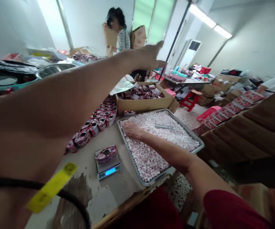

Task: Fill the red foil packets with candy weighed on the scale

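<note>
My left hand [151,57] is stretched out high in front of me, its thumb and a finger apart, with nothing visible in it. Low in the metal tray [134,163], my right hand [131,128] rests on small white and pinkish pellets [149,159], near the tray's far left corner. Its fingers look loosely spread, though the tips are partly hidden. A slim metallic bar [163,126] lies on the pellets. Left of the tray, a small digital scale [109,171] with a lit blue display bears an oval red-and-white packet [106,154] with a dark centre.
Behind the tray stands a cardboard box [143,105] of similar packets. More packets [101,122] are lined up at its left. Stacked cartons [247,133] flank the right side. Farther back are a person [123,39], a red stool [191,99] and a steel bowl [56,69].
</note>
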### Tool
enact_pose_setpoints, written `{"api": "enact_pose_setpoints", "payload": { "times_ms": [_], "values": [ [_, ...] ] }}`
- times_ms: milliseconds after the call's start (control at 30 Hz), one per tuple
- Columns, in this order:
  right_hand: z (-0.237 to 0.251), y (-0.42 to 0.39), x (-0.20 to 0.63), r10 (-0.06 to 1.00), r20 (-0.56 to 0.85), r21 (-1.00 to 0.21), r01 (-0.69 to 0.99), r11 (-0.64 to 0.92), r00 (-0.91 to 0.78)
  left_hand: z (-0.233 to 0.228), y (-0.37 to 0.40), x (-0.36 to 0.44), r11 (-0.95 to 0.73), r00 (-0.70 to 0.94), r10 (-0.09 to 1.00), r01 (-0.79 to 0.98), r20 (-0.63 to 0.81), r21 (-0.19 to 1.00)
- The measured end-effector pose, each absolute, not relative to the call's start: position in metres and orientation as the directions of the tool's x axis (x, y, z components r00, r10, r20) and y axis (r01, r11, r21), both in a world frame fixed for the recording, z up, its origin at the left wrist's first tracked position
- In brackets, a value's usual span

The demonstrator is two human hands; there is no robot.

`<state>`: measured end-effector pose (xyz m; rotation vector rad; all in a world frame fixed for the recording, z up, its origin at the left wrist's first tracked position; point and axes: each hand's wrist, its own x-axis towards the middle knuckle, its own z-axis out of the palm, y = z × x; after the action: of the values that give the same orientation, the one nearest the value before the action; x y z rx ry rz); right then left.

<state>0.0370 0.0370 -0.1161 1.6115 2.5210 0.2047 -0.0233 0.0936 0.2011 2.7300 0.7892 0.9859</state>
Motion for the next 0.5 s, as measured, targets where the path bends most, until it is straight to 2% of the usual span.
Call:
{"api": "enact_pose_setpoints", "payload": {
  "times_ms": [67, 133, 233, 267, 333, 400, 467, 500],
  "values": [
    [-0.111, 0.027, 0.046, 0.924, -0.02, 0.189, 0.906, 0.378, -0.381, 0.21, 0.077, 0.014, -0.884, 0.777, 0.467, 0.421, 0.422, 0.202],
    [-0.106, 0.016, 0.056, 0.929, -0.005, 0.177, 0.914, 0.366, -0.371, 0.193, 0.056, 0.014, -0.922, 0.858, 0.386, 0.367, 0.339, 0.121],
    [-0.098, -0.004, 0.074, 0.921, 0.008, 0.145, 0.912, 0.385, -0.39, 0.128, 0.036, -0.043, -0.961, 0.875, 0.261, 0.275, 0.408, 0.025],
    [-0.095, -0.01, 0.081, 0.917, 0.014, 0.129, 0.91, 0.393, -0.398, 0.102, 0.032, -0.073, -0.954, 0.865, 0.276, 0.299, 0.419, 0.011],
    [-0.088, -0.022, 0.096, 0.914, 0.027, 0.087, 0.912, 0.401, -0.405, 0.049, 0.023, -0.141, -0.903, 0.8, 0.415, 0.421, 0.434, 0.088],
    [-0.08, -0.032, 0.113, 0.923, 0.037, 0.023, 0.924, 0.382, -0.383, 0.005, 0.004, -0.211, -0.755, 0.617, 0.652, 0.587, 0.441, 0.293],
    [-0.073, -0.039, 0.129, 0.943, 0.046, -0.069, 0.941, 0.331, -0.328, -0.027, -0.029, -0.273, -0.472, 0.272, 0.863, 0.736, 0.427, 0.485],
    [-0.071, -0.041, 0.136, 0.956, 0.051, -0.126, 0.948, 0.293, -0.288, -0.039, -0.051, -0.299, -0.304, 0.094, 0.921, 0.781, 0.379, 0.546]
  ]
}}
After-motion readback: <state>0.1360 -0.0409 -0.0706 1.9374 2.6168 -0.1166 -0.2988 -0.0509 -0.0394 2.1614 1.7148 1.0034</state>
